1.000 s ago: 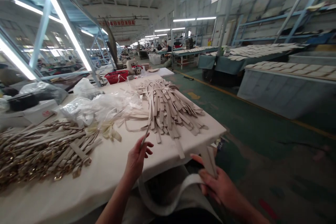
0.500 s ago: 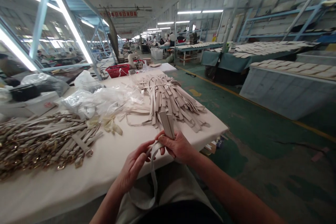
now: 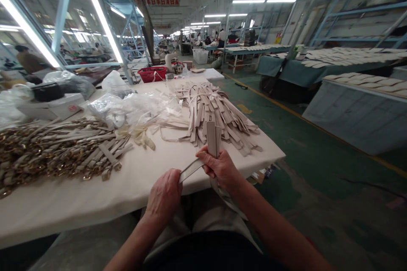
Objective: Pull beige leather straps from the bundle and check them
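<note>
Beige straps (image 3: 213, 136) stand up out of my right hand (image 3: 221, 168), which is closed around them near the table's front edge. From there one strap length (image 3: 192, 169) runs taut to my left hand (image 3: 165, 190), closed on it with the fingers curled under. More strap hangs below my right wrist, over my lap. Just beyond my hands lies a large heap of flat beige straps (image 3: 206, 106) with their ends fanned toward me. At the left is a pile of straps with gold-coloured metal buckles (image 3: 57, 152).
Clear plastic bags (image 3: 133, 108) and a yellowish glove (image 3: 143, 136) lie on the cloth-covered table (image 3: 140, 182). A red basket (image 3: 152, 74) sits at its far end. To the right, across the floor, stands a large grey bin (image 3: 346, 112) topped with pale pieces.
My left hand has turned over and moved away from the right, drawing a strap straight between them. The loop that hung below my hands has gone. The view has shifted left.
</note>
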